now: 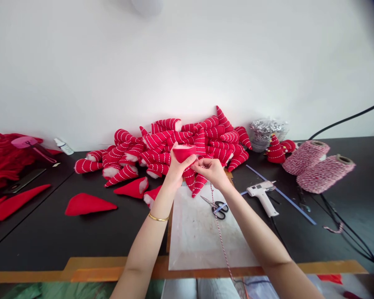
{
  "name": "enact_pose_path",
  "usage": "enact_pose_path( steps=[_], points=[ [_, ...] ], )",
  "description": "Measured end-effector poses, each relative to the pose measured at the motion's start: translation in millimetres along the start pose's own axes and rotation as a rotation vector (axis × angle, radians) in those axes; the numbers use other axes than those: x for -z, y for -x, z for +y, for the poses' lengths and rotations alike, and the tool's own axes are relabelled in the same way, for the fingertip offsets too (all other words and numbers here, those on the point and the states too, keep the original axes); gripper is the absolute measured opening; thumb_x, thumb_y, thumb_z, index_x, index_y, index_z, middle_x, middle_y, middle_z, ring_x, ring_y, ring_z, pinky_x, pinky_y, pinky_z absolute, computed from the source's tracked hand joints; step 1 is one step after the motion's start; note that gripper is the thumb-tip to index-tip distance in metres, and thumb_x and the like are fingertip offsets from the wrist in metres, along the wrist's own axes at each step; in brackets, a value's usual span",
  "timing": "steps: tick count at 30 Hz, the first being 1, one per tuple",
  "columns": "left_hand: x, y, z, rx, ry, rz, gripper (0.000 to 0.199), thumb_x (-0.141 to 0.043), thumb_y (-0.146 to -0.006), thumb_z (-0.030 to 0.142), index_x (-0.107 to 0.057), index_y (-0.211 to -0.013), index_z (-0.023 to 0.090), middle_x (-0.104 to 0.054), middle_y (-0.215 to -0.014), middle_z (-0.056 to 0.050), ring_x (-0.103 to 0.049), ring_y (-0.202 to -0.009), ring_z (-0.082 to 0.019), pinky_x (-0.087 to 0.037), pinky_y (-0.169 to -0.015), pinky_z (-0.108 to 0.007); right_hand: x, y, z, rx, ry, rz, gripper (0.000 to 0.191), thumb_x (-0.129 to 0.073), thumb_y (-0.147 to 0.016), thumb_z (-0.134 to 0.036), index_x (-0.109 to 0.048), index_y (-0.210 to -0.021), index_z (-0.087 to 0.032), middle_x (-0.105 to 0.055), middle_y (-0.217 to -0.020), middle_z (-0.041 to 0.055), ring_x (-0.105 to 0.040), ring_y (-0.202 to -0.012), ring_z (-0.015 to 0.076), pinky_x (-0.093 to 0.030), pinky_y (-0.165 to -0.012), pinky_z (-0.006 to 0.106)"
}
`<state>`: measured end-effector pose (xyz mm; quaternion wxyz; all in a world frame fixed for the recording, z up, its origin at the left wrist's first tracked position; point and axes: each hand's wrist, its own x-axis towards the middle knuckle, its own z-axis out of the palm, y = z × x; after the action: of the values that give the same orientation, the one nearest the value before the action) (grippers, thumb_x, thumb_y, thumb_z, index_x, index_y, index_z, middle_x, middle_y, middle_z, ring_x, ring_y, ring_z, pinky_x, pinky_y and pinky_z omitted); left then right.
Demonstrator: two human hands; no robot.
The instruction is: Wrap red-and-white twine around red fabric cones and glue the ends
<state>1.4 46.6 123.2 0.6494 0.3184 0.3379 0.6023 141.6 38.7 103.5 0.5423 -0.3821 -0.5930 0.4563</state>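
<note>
At the far left of the black surface (34,245), a heap of red felt (6,166) is piled, with a pink-handled tool (25,142) lying on it and a dark flat object (23,180) beside it. A small white bottle (64,146) is set just to the right. A flat red felt cone (87,204) is laid nearer the middle, and behind it a large pile of stuffed red cones with white stitched stripes (174,141) is heaped against the white wall (187,62). A small red felt cone (183,153) is held just in front of that pile, its open end upward, with the fingers of the left hand (177,170) wrapped around its side. A gold bangle (158,217) is worn on that wrist. The cone's edge is pinched by the pressed-together fingertips of the right hand (210,172), and red-and-white twine (220,236) is seen running down from under that hand across a white plastic sheet (202,236), on which black-handled scissors (215,208) lie. Further right, a white hot glue gun (262,197) is laid beside a blue ruler (283,195), and a clear bag of silver pieces (268,133), a small decorated red cone (276,150) and two spools of red-and-white twine (318,166) are placed behind it.
</note>
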Motion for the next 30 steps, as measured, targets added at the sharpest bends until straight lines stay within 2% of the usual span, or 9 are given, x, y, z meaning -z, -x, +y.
enact_pose_path(
  steps=[2,4,7,10,13,19,24,30],
  points=[
    [3.5,-1,-1,-0.082,-0.044,-0.013,0.08,-0.085,-0.069,0.009,-0.053,-0.136,0.039,-0.072,-0.112,0.004,-0.071,-0.106,-0.016,-0.056,-0.089,-0.025,4,1,-4,-0.053,-0.018,-0.088,0.032,-0.082,-0.073,-0.045,-0.072,-0.069,-0.015,-0.057,-0.058,-0.0017,-0.037,-0.049,0.0062,-0.026,-0.044,0.022],
    [6.9,0,0,-0.112,-0.081,-0.082,0.062,-0.084,-0.072,0.014,-0.062,-0.126,0.034,-0.074,-0.106,0.003,-0.072,-0.098,-0.018,-0.058,-0.081,-0.026,10,1,-6,-0.129,-0.063,-0.152,0.032,-0.083,-0.072,-0.044,-0.072,-0.071,-0.015,-0.052,-0.053,-0.0047,-0.029,-0.044,0.0042,-0.019,-0.04,0.022],
    [10.7,1,3,-0.005,-0.092,-0.188,0.038,-0.08,-0.079,0.026,-0.067,-0.115,0.028,-0.077,-0.096,-0.001,-0.073,-0.084,-0.021,-0.061,-0.073,-0.031,22,-2,-6,-0.203,-0.141,-0.226,0.031,-0.085,-0.071,-0.042,-0.073,-0.074,-0.014,-0.049,-0.051,-0.0068,-0.023,-0.04,0.0027,-0.013,-0.038,0.023],
    [13.3,2,5,0.137,-0.062,-0.219,0.028,-0.077,-0.082,0.034,-0.071,-0.106,0.021,-0.078,-0.094,-0.007,-0.074,-0.088,-0.026,-0.062,-0.081,-0.039,27,-6,-2,-0.227,-0.206,-0.257,0.031,-0.086,-0.07,-0.042,-0.073,-0.075,-0.014,-0.049,-0.05,-0.0075,-0.021,-0.039,0.0018,-0.011,-0.037,0.022],
    [15.4,0,6,0.234,-0.03,-0.25,0.032,-0.072,-0.085,0.042,-0.072,-0.103,0.015,-0.078,-0.095,-0.012,-0.073,-0.095,-0.029,-0.06,-0.09,-0.045,25,-8,2,-0.273,-0.271,-0.269,0.033,-0.088,-0.068,-0.042,-0.071,-0.073,-0.014,-0.046,-0.048,-0.009,-0.018,-0.039,0.0014,-0.009,-0.037,0.022],
    [15.5,-2,6,0.333,0.074,-0.297,0.053,-0.054,-0.094,0.058,-0.07,-0.115,0.012,-0.077,-0.093,-0.015,-0.072,-0.1,-0.031,-0.056,-0.097,-0.05,19,-10,8,-0.312,-0.356,-0.278,0.038,-0.09,-0.064,-0.045,-0.068,-0.069,-0.015,-0.041,-0.045,-0.01,-0.015,-0.04,0.0014,-0.007,-0.037,0.022],
    [9.1,1,7,0.32,0.101,-0.269,0.064,-0.045,-0.096,0.065,-0.07,-0.12,0.011,-0.077,-0.09,-0.016,-0.072,-0.1,-0.034,-0.055,-0.097,-0.054,15,-10,15,-0.313,-0.376,-0.248,0.041,-0.091,-0.062,-0.047,-0.07,-0.074,-0.014,-0.035,-0.045,-0.0118,-0.017,-0.041,0.0022,-0.009,-0.037,0.021],
    [5.5,4,6,0.299,0.078,-0.247,0.065,-0.05,-0.092,0.068,-0.068,-0.125,0.015,-0.076,-0.096,-0.015,-0.07,-0.104,-0.036,-0.054,-0.095,-0.055,9,-8,16,-0.319,-0.417,-0.278,0.04,-0.089,-0.065,-0.047,-0.068,-0.071,-0.014,-0.03,-0.047,-0.0124,-0.017,-0.043,0.0027,-0.011,-0.037,0.019]
  ],
)
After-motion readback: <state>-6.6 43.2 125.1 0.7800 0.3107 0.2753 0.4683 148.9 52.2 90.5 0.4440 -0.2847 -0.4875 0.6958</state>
